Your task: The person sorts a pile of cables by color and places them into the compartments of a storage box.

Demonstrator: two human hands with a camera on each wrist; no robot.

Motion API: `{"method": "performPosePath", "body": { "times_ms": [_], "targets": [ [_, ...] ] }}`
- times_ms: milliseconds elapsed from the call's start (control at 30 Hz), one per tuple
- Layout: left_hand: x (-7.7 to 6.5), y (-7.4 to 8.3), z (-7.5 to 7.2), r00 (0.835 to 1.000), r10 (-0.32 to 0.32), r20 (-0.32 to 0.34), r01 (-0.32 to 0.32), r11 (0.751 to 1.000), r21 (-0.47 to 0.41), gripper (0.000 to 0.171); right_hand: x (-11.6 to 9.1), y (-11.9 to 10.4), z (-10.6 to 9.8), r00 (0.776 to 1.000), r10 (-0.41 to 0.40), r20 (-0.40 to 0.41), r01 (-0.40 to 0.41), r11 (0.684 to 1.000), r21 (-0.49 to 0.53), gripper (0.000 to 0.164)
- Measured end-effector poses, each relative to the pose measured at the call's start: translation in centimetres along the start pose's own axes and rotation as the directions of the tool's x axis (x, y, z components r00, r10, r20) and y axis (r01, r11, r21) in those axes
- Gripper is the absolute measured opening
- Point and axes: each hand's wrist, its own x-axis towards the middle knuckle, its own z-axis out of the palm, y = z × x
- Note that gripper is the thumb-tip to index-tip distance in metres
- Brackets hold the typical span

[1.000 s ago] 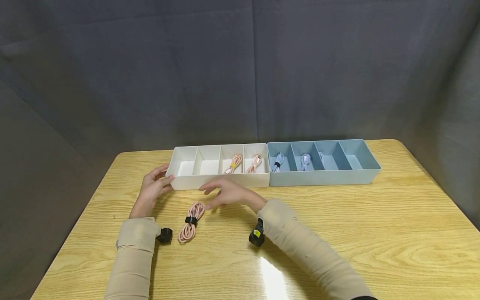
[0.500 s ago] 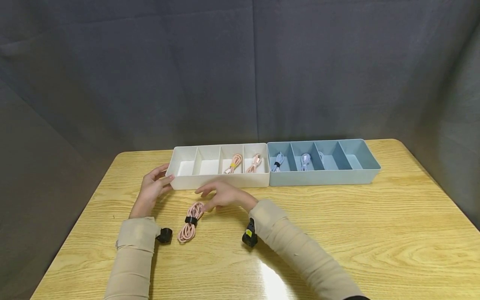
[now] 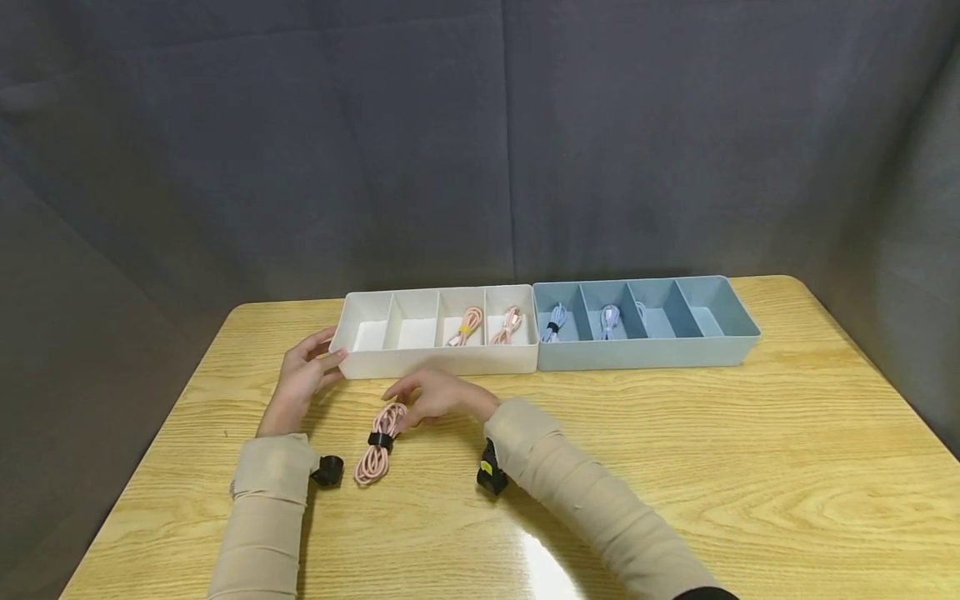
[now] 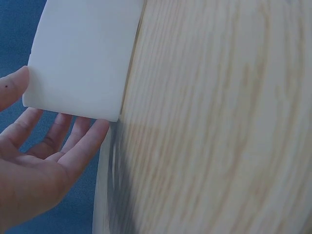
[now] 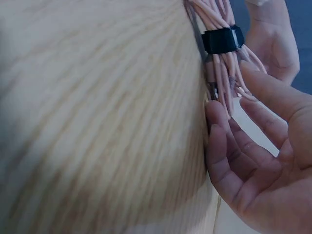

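Note:
In the head view my left hand (image 3: 303, 375) holds the left end of the white divided box (image 3: 435, 362), thumb at the front corner and fingers along the end wall. The left wrist view shows the fingertips against the white wall (image 4: 80, 63). A coiled pink cable (image 3: 372, 462) with a black strap (image 3: 380, 441) lies on the table before the box. My right hand (image 3: 438, 396) is at the cable's far end. In the right wrist view the thumb (image 5: 273, 90) touches the cable's loops, the fingers are loosely bent beyond its end, and a gap remains between them.
Two coiled pink cables, one with a yellow tie (image 3: 467, 327) and another (image 3: 507, 325), lie in the white box's right compartments. A blue divided box (image 3: 648, 357) adjoins it, holding coiled blue cables (image 3: 555, 322). Grey cloth (image 3: 510, 142) hangs behind the table (image 3: 712, 467).
My right hand has moved left and slightly toward me, up to the pink cable's far end. The left hand stays at the white box, and the cable lies where it was.

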Motion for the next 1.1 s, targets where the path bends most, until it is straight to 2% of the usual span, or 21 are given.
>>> {"method": "performPosePath", "body": {
  "times_ms": [267, 433, 733, 967, 1100],
  "targets": [
    [0.06, -0.06, -0.12, 1.000, 0.005, 0.010, -0.005, 1.000, -0.013, 0.058, 0.35, 0.10, 0.55, 0.999, 0.026, -0.038, -0.027, 0.999, -0.027, 0.044],
    [0.03, -0.06, -0.10, 1.000, 0.003, 0.005, -0.003, 1.000, -0.002, 0.056, 0.19, -0.06, 0.55, 0.998, 0.033, -0.047, -0.034, 0.999, -0.035, 0.033],
    [0.06, -0.07, -0.02, 1.000, 0.013, 0.010, -0.013, 1.000, 0.002, 0.056, 0.06, -0.16, 0.51, 0.998, 0.000, -0.057, 0.001, 1.000, 0.020, 0.022],
    [0.02, -0.10, -0.12, 1.000, 0.006, 0.012, -0.006, 1.000, -0.008, 0.057, -0.24, -0.15, 0.33, 0.999, 0.028, -0.030, -0.024, 0.993, 0.119, 0.021],
    [-0.13, 0.01, -0.05, 1.000, 0.003, 0.008, -0.003, 1.000, -0.002, 0.057, -0.48, -0.17, 0.18, 1.000, 0.018, -0.026, -0.014, 0.991, 0.137, 0.021]
  ]
}}
